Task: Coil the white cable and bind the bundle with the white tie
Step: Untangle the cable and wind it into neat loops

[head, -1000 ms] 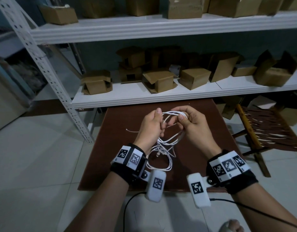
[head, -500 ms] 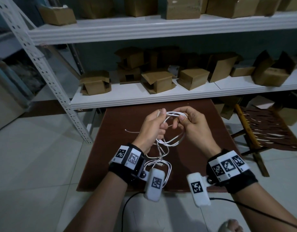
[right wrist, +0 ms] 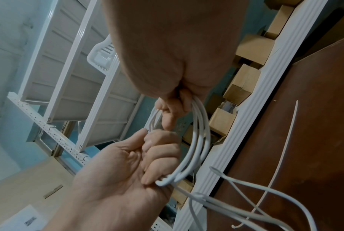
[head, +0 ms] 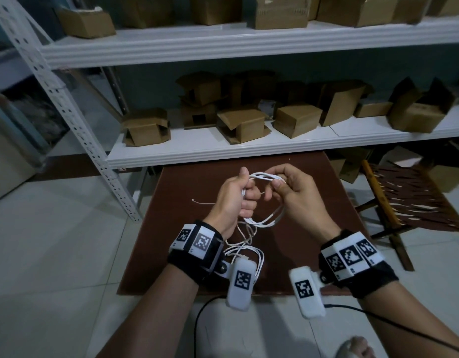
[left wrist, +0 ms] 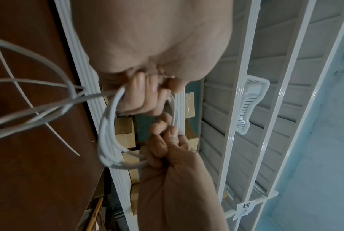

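Both hands hold the white cable (head: 265, 176) in a small coil above the brown table (head: 313, 202). My left hand (head: 238, 196) grips one side of the coil in a fist, and in the left wrist view its fingers (left wrist: 141, 95) curl round the cable's loops (left wrist: 106, 134). My right hand (head: 285, 186) pinches the other side, and in the right wrist view its fingers (right wrist: 175, 109) hold the cable's strands (right wrist: 200, 137). The cable's loose end (head: 249, 250) trails down to the table near my left wrist. The thin white tie (head: 203, 202) lies flat on the table, left of my left hand.
A white metal shelf (head: 249, 151) with several cardboard boxes (head: 242, 125) stands right behind the table. A wooden folding chair (head: 409, 200) stands to the right. Pale floor tiles (head: 55, 254) surround the table.
The slack on the table has been drawn up and its loop near my left wrist has shrunk. Both hands stay on the coil, and my left hand now closes round it in a fist.
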Motion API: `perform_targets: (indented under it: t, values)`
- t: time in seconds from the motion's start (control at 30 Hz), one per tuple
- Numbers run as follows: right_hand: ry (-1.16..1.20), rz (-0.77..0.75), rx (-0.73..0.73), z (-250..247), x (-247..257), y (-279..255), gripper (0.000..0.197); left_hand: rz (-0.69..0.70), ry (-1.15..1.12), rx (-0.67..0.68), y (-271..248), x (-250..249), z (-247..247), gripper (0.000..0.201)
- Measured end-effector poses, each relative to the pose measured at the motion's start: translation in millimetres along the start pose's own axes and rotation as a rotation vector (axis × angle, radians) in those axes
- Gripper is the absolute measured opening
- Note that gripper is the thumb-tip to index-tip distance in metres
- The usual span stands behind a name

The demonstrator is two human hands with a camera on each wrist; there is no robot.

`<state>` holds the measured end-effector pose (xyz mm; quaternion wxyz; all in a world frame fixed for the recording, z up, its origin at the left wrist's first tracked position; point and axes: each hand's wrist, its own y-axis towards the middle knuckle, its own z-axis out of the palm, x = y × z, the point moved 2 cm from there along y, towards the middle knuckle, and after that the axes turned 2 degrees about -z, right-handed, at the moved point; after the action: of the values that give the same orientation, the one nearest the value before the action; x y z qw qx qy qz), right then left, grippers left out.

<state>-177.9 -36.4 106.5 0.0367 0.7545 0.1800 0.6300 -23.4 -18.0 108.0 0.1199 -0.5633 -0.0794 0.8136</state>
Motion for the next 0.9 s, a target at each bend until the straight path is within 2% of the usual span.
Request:
perform_targets:
  t: [0.23, 0.43, 0.6, 0.73, 0.8, 0.9]
  values:
    - [0.053, -0.028, 0.006, 6, 3, 1, 0.021, 0.055, -0.061, -0.056, 2, -4, -1, 0.051]
    - [0.136, 0.03, -0.098, 6, 0, 3, 0.014, 0.185, -0.231, -0.129, -2, -10, -3, 0.051]
    - [0.14, 0.193, -0.088, 20, -6, -3, 0.044, 0.267, -0.389, -0.146, 0, -17, -8, 0.052]
    - [0.144, 0.424, 0.075, 32, -2, -15, 0.085, 0.313, -0.454, -0.16, 0, -20, -11, 0.051]
    - [0.32, 0.565, 0.146, 40, 0, -17, 0.089, 0.317, -0.5, -0.146, -1, -20, -11, 0.051]
    - [0.665, 0.632, 0.215, 45, -1, -14, 0.099, 0.308, -0.547, -0.141, -3, -19, -9, 0.05]
